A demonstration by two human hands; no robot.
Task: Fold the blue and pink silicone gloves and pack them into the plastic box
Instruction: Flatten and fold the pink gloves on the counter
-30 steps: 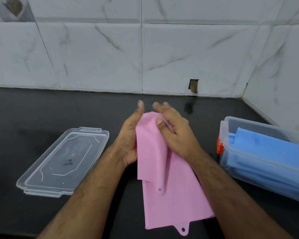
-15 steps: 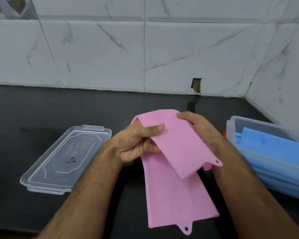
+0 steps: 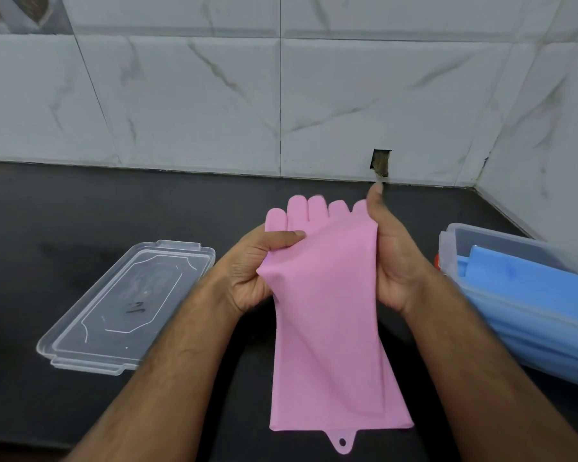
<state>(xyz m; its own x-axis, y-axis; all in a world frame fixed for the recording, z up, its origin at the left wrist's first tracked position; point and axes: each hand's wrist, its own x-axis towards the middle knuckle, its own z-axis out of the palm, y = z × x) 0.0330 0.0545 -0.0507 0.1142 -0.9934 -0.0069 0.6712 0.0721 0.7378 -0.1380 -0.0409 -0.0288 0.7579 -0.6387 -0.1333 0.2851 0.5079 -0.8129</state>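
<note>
The pink silicone gloves (image 3: 327, 315) lie stacked lengthwise over the black counter, fingers pointing to the wall, cuffs and a hanging tab toward me. My left hand (image 3: 257, 271) grips their left edge near the thumb part, thumb pressed on top. On the right edge, my right hand (image 3: 394, 261) holds the gloves with its thumb raised. The blue gloves (image 3: 528, 288) lie folded inside the clear plastic box (image 3: 454, 241) at the right.
The box's clear lid (image 3: 127, 305) lies flat on the black counter (image 3: 80, 215) to the left of my arms. White marble-look tiles form the back wall and the right corner. A small hole (image 3: 381, 163) shows in the wall.
The folded-over upper pink glove has been opened out and laid straight along the lower one, fingers now toward the wall. Both hands shifted to the gloves' side edges.
</note>
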